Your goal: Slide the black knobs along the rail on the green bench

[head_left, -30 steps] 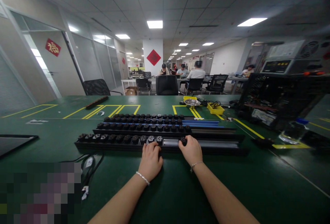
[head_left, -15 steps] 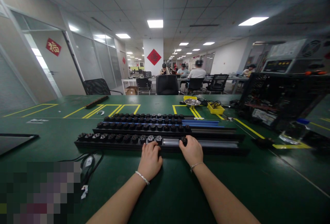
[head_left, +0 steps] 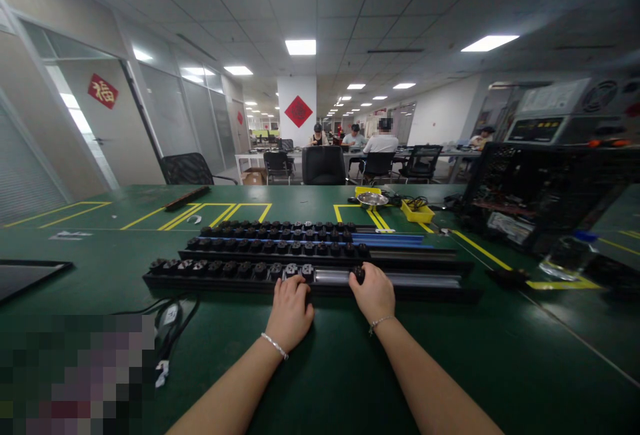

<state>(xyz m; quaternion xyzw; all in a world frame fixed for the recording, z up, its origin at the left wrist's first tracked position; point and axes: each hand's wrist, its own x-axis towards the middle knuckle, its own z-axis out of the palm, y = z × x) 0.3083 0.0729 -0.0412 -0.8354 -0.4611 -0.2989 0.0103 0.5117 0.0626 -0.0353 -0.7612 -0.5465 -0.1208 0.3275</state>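
Three long black rails lie side by side on the green table, each carrying a row of small black socket modules. On the nearest rail my left hand rests, fingers curled over the last modules in the row. My right hand is a little to the right, its fingers closed round a single black module sitting on the bare metal stretch of that rail. The middle rail and the far rail lie behind, both partly filled.
Black cables trail at the left front. A dark tray sits at the left edge. Yellow bins and a metal dish stand behind the rails. An open computer case is at the right. Other people sit at far desks.
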